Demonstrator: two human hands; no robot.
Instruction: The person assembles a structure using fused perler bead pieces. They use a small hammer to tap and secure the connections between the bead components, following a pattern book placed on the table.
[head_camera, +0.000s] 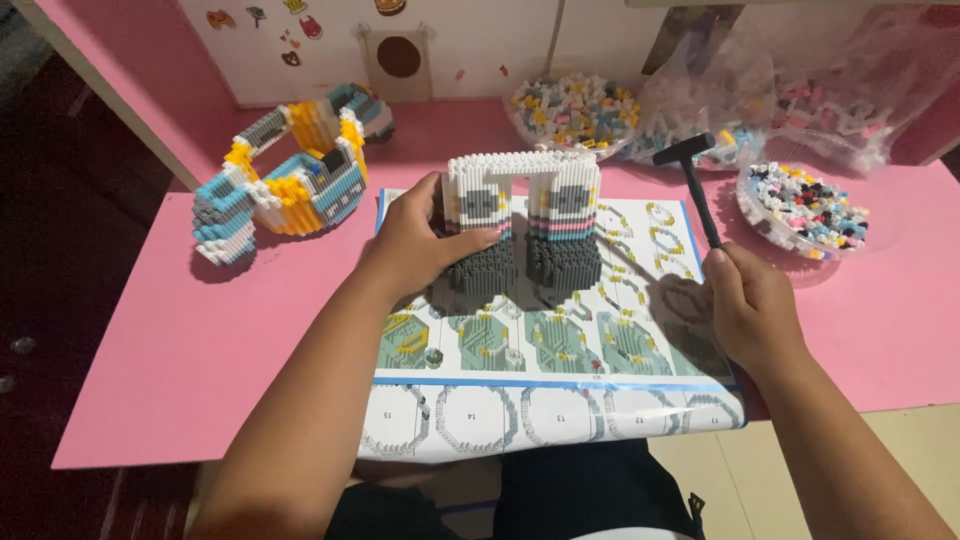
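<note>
A small-brick model (523, 215) with a white top, grey base and a pink-and-blue band stands upright on a printed instruction sheet (560, 385). My left hand (420, 240) grips the model's left side, thumb across its front. A small black hammer (692, 180) is held by its handle in my right hand (752, 305), to the right of the model, with the head raised above the sheet's upper right corner.
A finished blue, white and yellow brick piece (285, 180) lies at the back left of the pink table (150, 330). Clear bags and a bowl of loose small bricks (805, 205) sit at the back right. A white wall panel stands behind.
</note>
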